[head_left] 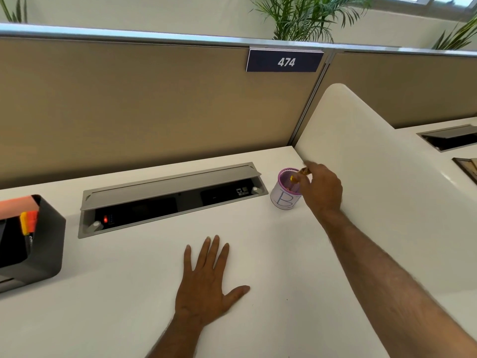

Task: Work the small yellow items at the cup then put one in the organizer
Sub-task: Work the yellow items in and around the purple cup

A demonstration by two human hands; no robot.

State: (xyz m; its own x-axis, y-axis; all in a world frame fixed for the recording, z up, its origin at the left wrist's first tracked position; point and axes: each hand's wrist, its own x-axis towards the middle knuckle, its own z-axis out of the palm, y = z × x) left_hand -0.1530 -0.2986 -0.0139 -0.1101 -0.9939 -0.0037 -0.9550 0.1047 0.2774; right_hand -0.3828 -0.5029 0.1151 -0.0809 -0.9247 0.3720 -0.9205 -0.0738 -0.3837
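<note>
Left hand (206,282) flat on the white desk top (124,293), palm down, fingers spread and open, holding nothing. Right hand (321,188) over the rim of the small purple mesh cup with a white paper label marked "B" (285,196), fingers closed around small yellow items (304,171); exact number not clear because of blur. One more small yellow piece (293,179) just at the cup mouth, long axis roughly upright, slightly tilted. Cup upright near the far right corner of the desk, just beside the white curved divider panel (374,161) and the grey cable tray with raised lid (170,192). Dark grey desk organizer (49,244) at the left edge, well apart from the cup. Wide bare desk surface between both.
</note>
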